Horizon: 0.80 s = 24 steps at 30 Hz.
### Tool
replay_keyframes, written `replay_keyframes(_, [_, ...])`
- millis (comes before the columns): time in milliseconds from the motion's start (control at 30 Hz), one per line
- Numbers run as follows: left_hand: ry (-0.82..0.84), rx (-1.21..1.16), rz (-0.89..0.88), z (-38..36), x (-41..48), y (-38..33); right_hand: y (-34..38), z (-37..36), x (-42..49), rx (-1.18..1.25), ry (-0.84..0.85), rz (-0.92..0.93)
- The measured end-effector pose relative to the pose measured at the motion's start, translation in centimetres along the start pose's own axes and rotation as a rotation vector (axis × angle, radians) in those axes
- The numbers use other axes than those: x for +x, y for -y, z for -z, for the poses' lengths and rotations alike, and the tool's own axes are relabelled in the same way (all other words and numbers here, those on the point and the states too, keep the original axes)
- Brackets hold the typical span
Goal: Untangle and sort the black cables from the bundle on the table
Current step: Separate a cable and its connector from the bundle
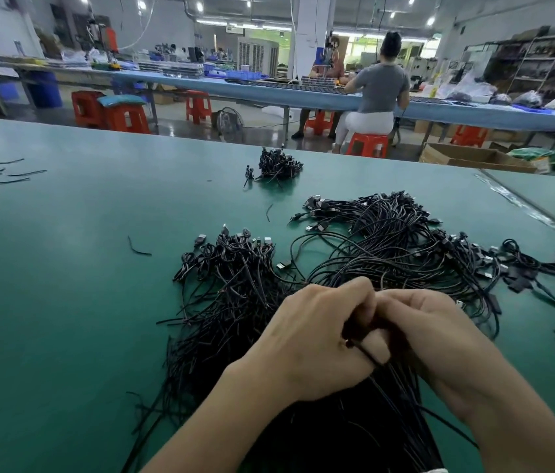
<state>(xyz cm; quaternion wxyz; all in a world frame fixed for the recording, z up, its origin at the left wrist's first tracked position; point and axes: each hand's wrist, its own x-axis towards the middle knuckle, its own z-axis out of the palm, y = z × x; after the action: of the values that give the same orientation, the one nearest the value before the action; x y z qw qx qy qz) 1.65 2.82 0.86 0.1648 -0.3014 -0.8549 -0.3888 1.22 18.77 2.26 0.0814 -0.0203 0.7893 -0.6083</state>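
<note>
table: the green table (64,268) carried everything; i viewed it from the near edge.
tangled bundle: the tangled bundle (388,240) of black cables lay right of the middle, its looped plugs spilling toward the right edge.
straightened sheaf: a straightened sheaf (228,295) lay just left of it, running back to the near edge under my wrists.
small pile: a small pile (277,165) sat near the far edge, well apart from the rest.
single cable: one single cable (369,358) ran from between the hands down toward the near edge.
left hand: my left hand (313,339) was closed, fingers curled round that cable.
right hand: my right hand (439,339) pressed against the left, fingers curled onto the same strand; the contact itself was mostly hidden.
handling: i judged the cables light, limp and thin, a little slick, and prone to snagging at the plugs.
where to hold: i judged a pinch on the cord just behind a plug best, drawing slowly so the loops slid free.
risk: a hard tug could have tightened knots or dragged the whole bundle along.
</note>
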Motion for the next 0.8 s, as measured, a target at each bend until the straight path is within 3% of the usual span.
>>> replay_keyframes(100, [0.067, -0.007, 0.080, -0.3, -0.1, 0.7, -0.4, 0.0, 0.3, -0.144, -0.272, 0.045])
replay_keyframes(200, [0.115, -0.163, 0.083, -0.7, -0.1, 1.0, 0.0, -0.6, 0.2, -0.092, -0.376, 0.065])
replay_keyframes(333, [-0.050, -0.324, 0.128, -1.0, -0.1, 1.1, -0.5, -0.6, 0.2, -0.133, -0.307, 0.032])
replay_keyframes(467, [-0.118, -0.295, 0.126, -0.6, 0.0, 1.3, -0.3, -0.8, 0.2, 0.026, -0.169, -0.006])
replay_keyframes(633, [-0.129, -0.444, 0.186, -0.5, 0.2, 0.7, -0.7, -1.0, 0.4, -0.029, -0.206, 0.034])
replay_keyframes(800, [-0.166, -0.336, 0.238, -0.5, 0.2, 0.8, -1.1, -1.1, 0.5, 0.145, -0.278, 0.136])
